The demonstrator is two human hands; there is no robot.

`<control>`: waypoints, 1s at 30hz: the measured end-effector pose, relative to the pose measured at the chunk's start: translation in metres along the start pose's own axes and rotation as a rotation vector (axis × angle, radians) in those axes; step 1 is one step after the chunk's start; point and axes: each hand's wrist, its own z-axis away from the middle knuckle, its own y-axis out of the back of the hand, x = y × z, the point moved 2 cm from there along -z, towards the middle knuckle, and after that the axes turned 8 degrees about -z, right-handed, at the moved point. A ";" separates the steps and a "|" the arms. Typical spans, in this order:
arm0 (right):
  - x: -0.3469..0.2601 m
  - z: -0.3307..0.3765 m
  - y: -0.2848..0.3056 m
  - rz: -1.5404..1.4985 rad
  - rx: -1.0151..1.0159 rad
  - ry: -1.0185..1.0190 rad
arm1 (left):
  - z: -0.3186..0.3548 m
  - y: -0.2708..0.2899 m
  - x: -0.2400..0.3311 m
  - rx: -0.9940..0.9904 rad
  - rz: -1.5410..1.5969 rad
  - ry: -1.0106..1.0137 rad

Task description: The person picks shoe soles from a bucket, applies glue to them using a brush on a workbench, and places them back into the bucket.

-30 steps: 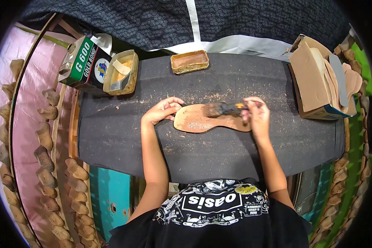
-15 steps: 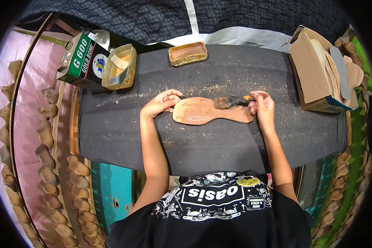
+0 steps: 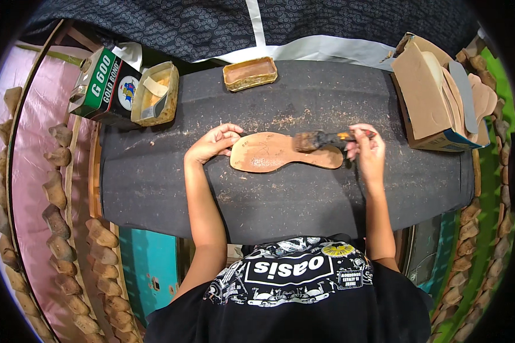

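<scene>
Noted table (image 3: 429,174) under dark grey cloth (image 3: 280,206), strewn with pale shavings (image 3: 280,121); logged on it: tan sole (image 3: 263,153) at centre, shallow tray (image 3: 252,84) top centre, tub (image 3: 156,120) upper left, carton (image 3: 422,97) upper right.

brush (image 3: 326,139): sits farther toward three o'clock over the sole (image 3: 263,153)
right hand (image 3: 367,150): now just past the sole's three-o'clock tip

Shoemaking workshop: shoe lasts (image 3: 55,221) racked both sides, sole (image 3: 260,154) on debris-strewn worktable (image 3: 303,203).
</scene>
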 end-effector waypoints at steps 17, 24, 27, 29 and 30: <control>-0.029 -0.016 0.039 0.134 0.097 0.101 | 0.002 0.002 -0.001 0.100 0.072 -0.035; -0.031 -0.072 -0.045 -0.099 -0.029 0.177 | 0.008 0.012 -0.001 0.190 0.152 -0.176; -0.025 -0.100 -0.086 -0.183 -0.109 0.190 | 0.012 0.018 -0.002 0.222 0.195 -0.234; -0.014 -0.119 -0.103 -0.171 -0.135 0.194 | 0.010 0.017 0.002 0.283 0.203 -0.271; -0.006 -0.126 -0.113 -0.150 -0.154 0.202 | 0.012 0.019 -0.001 0.333 0.189 -0.269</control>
